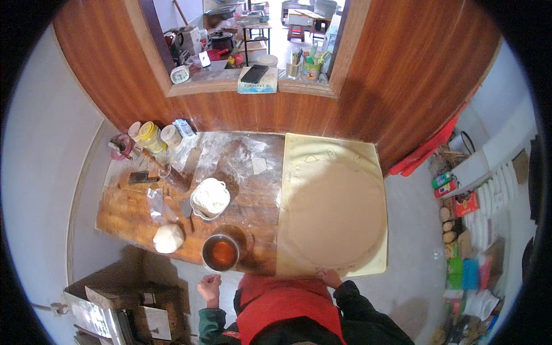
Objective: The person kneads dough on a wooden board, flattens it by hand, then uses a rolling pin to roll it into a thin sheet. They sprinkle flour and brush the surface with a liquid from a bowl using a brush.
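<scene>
My left hand (210,288), its fingers curled with nothing visible in them, is just off the table's front edge. Right beside it stands a metal pot (220,253) of reddish-brown liquid. My right hand (330,278) is at the front edge of a pale yellow mat (376,153); its fingertips are partly hidden, so its grip is unclear. A large, thin round sheet of dough (338,213) covers most of that mat. To the left of the pot is a rounded dough lump (168,238). Behind the pot, a white container of flour (210,197) stands on the wooden table (258,207).
A cleaver (143,177), a clear plastic bag (156,202) and a dark red cylinder (173,177) lie at left. Several jars (151,134) stand in the back corner. A phone (254,73) rests on the window ledge. Packed goods (463,258) line the right wall.
</scene>
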### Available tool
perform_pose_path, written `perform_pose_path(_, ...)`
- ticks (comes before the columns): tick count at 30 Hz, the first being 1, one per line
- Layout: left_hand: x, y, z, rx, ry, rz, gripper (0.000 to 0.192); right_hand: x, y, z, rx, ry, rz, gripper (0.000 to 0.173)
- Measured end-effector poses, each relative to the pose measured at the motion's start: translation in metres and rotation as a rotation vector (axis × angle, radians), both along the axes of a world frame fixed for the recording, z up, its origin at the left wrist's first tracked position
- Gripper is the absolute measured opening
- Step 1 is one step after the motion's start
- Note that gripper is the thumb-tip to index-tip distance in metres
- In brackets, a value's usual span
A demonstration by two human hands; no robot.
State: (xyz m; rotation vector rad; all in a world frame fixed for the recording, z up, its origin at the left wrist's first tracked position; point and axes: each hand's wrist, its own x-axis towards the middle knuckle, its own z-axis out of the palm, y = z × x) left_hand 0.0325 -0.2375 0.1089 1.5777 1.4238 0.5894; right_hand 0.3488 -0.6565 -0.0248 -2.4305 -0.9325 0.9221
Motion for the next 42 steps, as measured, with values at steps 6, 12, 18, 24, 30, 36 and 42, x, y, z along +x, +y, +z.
perform_pose_path(6,-0.005,-0.014,-0.003,-0.015,0.293,-0.186,0.024,-0.001,-0.011,-0.028,0.022,-0.240,0.084,0.049)
perform_pose_path(12,0.001,-0.028,-0.013,-0.097,0.080,-0.243,0.025,-0.008,-0.024,-0.015,0.139,0.037,-0.086,0.047)
perform_pose_path(18,0.035,-0.042,-0.025,0.192,0.188,-0.622,0.018,-0.019,-0.022,0.011,-0.073,0.093,-0.166,0.040)
perform_pose_path(24,0.106,-0.044,-0.054,0.502,0.267,-0.864,0.038,-0.025,-0.034,-0.003,-0.067,0.074,-0.182,0.039)
perform_pose_path(30,0.146,-0.044,-0.067,0.306,0.654,-0.918,0.030,-0.036,-0.032,0.033,-0.077,0.172,-0.211,0.044)
perform_pose_path(36,0.156,-0.035,-0.087,0.289,0.799,-1.018,0.041,-0.048,-0.028,0.079,-0.036,0.157,-0.227,0.047)
perform_pose_path(42,0.164,-0.026,-0.100,0.344,0.814,-1.034,0.045,-0.050,-0.040,0.067,-0.185,0.039,-0.037,0.043)
